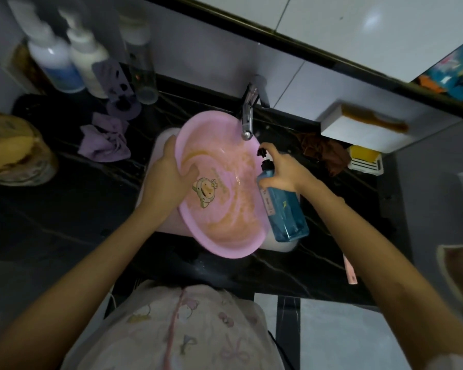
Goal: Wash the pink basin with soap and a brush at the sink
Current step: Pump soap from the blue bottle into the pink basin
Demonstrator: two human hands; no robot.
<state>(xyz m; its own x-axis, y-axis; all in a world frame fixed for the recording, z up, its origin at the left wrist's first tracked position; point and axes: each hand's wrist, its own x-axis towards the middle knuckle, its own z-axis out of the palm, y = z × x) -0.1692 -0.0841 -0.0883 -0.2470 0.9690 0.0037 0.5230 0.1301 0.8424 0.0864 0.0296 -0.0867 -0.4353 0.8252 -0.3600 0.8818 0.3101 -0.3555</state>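
Left hand (169,173) gripping pink basin (225,222) rim, right hand (284,169) holding blue soap bottle (284,209), faucet (247,118) above

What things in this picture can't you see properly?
All in the head view:
1. Sink: mostly covered by the basin; only its white rim shows.
2. Bottles at top left: blurred, labels unreadable.
3. Brown thing on the shelf: too blurred to say if it is a brush.
4. Tap: cannot tell if water runs.
5. Soap bottle: label too small to read; the right hand covers its shoulder.
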